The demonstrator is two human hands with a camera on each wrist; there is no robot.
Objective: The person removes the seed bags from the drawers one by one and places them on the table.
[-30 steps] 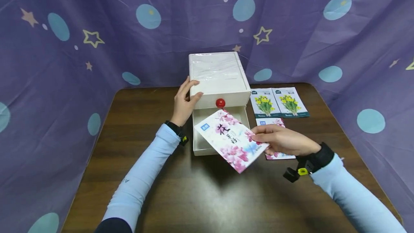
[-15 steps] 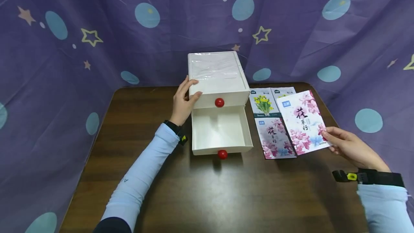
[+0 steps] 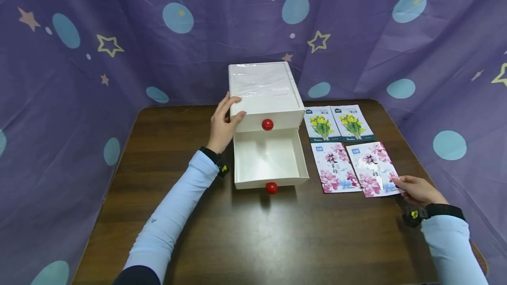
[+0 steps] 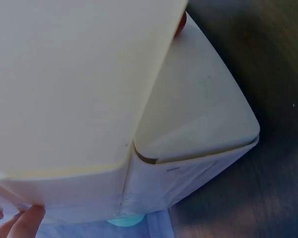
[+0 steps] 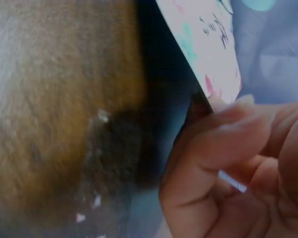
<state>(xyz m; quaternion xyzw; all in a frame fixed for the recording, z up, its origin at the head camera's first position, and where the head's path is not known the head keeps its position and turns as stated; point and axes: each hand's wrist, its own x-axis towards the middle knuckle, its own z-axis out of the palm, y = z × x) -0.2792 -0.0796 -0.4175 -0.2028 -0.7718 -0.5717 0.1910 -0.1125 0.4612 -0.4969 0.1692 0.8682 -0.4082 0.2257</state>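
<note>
Head view: my left hand (image 3: 222,122) is resting against the left side of the white box (image 3: 263,93), fingers straight over its top edge, just as a second ago. The drawer (image 3: 269,159) is standing pulled out, with a red knob (image 3: 271,188) at its front. My right hand (image 3: 417,189) is pinching the pink card (image 3: 374,169) by its near right corner; a second ago I was holding it over the drawer, and now it is lying on the table (image 3: 245,232), just beside a second pink card (image 3: 334,167) and in front of two yellow cards (image 3: 338,123).

Left wrist view: my fingertips (image 4: 25,221) are touching the box (image 4: 79,89) above the drawer (image 4: 198,119).

Right wrist view: my thumb and fingers (image 5: 228,144) are pinching the card (image 5: 206,44) by its corner.
</note>
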